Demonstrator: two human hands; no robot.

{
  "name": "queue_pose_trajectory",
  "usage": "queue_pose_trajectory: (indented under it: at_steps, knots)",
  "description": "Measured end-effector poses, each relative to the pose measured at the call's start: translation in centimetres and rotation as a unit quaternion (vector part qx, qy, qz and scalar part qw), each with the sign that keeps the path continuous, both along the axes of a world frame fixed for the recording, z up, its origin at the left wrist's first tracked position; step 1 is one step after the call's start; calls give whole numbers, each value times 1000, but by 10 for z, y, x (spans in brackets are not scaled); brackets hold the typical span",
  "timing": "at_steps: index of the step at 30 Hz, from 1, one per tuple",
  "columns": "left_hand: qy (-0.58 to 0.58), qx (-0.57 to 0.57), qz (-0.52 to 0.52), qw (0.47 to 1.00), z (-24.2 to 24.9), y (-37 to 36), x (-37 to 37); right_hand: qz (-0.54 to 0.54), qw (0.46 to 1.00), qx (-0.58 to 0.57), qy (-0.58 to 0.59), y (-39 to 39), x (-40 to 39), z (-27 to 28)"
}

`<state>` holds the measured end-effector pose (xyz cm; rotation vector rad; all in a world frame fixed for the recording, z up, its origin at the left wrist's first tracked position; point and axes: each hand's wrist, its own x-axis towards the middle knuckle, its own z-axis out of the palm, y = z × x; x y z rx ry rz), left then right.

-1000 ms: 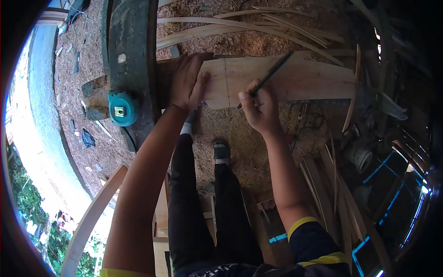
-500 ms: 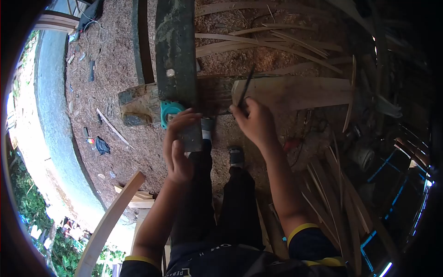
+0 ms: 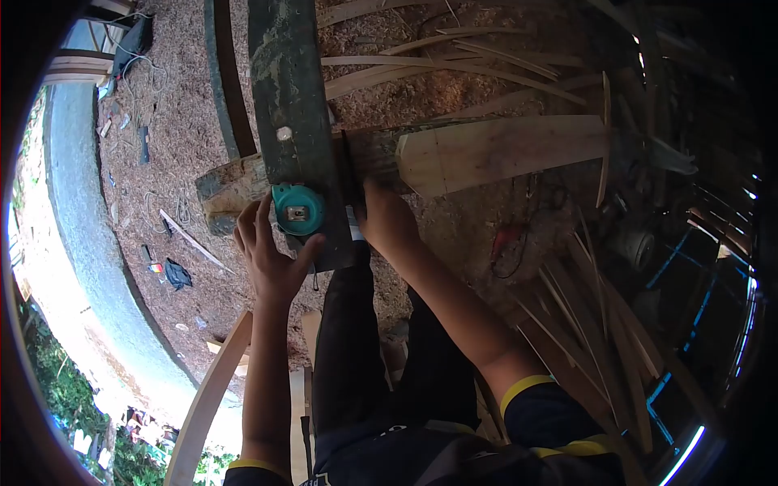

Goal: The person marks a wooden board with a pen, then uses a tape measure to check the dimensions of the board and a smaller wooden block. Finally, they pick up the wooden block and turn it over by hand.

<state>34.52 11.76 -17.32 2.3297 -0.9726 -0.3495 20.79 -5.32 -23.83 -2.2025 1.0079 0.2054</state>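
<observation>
Our left hand [image 3: 271, 251] was spread open around the teal tape measure [image 3: 297, 209], fingers at its left edge and thumb under it, the case resting on the dark green beam [image 3: 288, 89]. Our right hand [image 3: 387, 219] was closed at the beam's right edge, beside the pale wooden board [image 3: 502, 150]; we could not tell what it pinched. The board lay across the beam, over a sawdust-covered floor [image 3: 454, 235] strewn with thin wood strips [image 3: 454, 57].

tape measure [image 3: 297, 209] | teal round case, face up | lying on dark beam [image 3: 288, 97]
</observation>
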Motion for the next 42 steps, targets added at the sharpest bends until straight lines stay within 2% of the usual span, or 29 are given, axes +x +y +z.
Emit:
queue_pose_trajectory:
  at_steps: [1, 2, 5, 9, 11, 13, 14, 15, 16, 17, 19, 21, 23, 24, 25, 26, 27, 28, 29, 30, 34, 39, 40, 42]
  knots:
    - [-39, 34, -13, 999, 0, -3, -2, -2, 1000, -4, -20, 1, -3, 1]
    - [-69, 21, -9, 997, -7, -6, -3, -3, 1000, -4, -19, 3, -7, 2]
    - [-65, 15, 10, 998, -13, -12, -3, -34, 997, -1, -63, 0, -18, 27]
    - [-39, -12, 23, 999, -15, -20, -6, -55, 988, 88, -116, -7, -48, 44]
    - [-37, -24, 8, 999, -18, -20, -3, -63, 981, 112, -142, -11, -64, 46]
    - [-29, -26, -10, 999, -17, -21, -6, -76, 955, 237, -162, -18, -75, 53]
    - [-27, -53, -40, 997, -17, -23, -12, -80, 954, 238, -162, -20, -78, 55]
    - [-23, -79, -70, 994, -15, -25, -18, -68, 939, 262, -211, -21, -82, 58]
    - [46, -87, -88, 991, -3, -34, -30, -56, 922, 284, -257, -22, -87, 60]
    - [63, -92, -120, 986, 2, -39, -43, -61, 921, 287, -256, -17, -91, 60]
    - [178, -88, -179, 964, 28, -67, -76, -119, 791, 441, -407, -5, -97, 57]
    - [142, -41, -194, 970, 30, -82, -106, -146, 807, 429, -379, -3, -122, 56]
    - [187, -45, -216, 957, 21, -90, -107, -245, 730, 495, -403, -10, -146, 51]
    - [249, -59, -240, 937, 14, -95, -102, -271, 695, 536, -395, -16, -160, 53]
    - [310, -74, -263, 911, 12, -101, -101, -273, 694, 537, -394, -23, -170, 54]
    - [368, -45, -196, 908, 16, -106, -107, -221, 797, 444, -346, -31, -178, 55]
    - [369, -42, -192, 908, 11, -110, -114, -163, 879, 342, -289, -36, -181, 56]
    - [425, -2, -137, 895, 3, -114, -120, -163, 878, 346, -287, -39, -183, 57]
    - [476, 37, -80, 875, -4, -120, -123, -137, 900, 312, -274, -42, -182, 58]
    - [476, 40, -77, 875, -7, -125, -125, -110, 918, 276, -261, -45, -181, 58]
    - [479, 48, -90, 872, -21, -139, -122, -82, 925, 248, -277, -49, -180, 52]
    - [487, 44, -99, 867, -11, -170, -92, -143, 899, 374, -175, -49, -201, 33]
    - [440, 49, -134, 887, -11, -178, -87, -147, 897, 378, -175, -52, -205, 31]
    - [321, 71, -215, 919, -12, -190, -87, -187, 840, 490, -142, -59, -209, 25]
